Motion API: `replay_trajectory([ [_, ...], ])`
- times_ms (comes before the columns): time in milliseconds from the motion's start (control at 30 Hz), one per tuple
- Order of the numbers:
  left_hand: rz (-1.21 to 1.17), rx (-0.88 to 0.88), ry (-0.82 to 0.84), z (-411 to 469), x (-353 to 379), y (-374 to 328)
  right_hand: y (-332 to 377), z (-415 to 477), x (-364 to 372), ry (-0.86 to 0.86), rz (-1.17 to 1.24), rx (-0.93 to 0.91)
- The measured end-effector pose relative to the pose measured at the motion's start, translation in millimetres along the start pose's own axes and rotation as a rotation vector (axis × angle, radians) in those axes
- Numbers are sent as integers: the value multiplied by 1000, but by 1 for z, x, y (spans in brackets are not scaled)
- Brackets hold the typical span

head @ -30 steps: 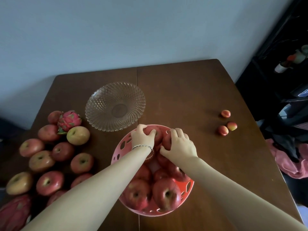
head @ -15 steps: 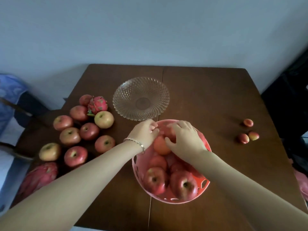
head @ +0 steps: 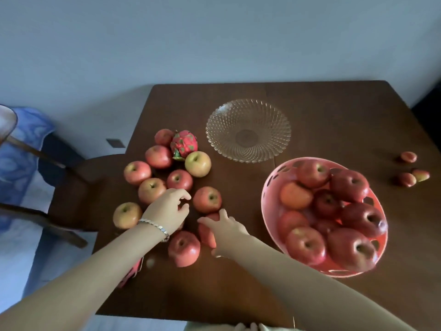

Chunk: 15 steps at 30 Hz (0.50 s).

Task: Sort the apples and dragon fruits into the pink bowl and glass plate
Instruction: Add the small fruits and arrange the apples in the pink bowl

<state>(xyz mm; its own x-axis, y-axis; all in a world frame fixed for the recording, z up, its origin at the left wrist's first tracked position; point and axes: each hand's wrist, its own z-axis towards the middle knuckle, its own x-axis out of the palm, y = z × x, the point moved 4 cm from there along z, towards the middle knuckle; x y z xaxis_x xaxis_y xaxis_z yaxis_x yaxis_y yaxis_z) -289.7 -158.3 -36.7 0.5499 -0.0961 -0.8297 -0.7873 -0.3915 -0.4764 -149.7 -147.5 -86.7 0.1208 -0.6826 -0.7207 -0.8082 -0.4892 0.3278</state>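
Head view: right hand grips a blurred, half-hidden apple; left hand curls, its hold impossible to tell.

Among loose apples at the table's left: left hand curled over them, right hand cupped on one apple. Behind these, a dragon fruit and glass plate. At right, a pink bowl heaped with apples.
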Motion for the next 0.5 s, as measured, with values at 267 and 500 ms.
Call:
replay_trajectory([
  [267,128,109,250,42,30,-11,-1,6,4,-106,70,117],
  [500,429,57,460,64,67,-17,-30,-61,-69,-478,164,47],
])
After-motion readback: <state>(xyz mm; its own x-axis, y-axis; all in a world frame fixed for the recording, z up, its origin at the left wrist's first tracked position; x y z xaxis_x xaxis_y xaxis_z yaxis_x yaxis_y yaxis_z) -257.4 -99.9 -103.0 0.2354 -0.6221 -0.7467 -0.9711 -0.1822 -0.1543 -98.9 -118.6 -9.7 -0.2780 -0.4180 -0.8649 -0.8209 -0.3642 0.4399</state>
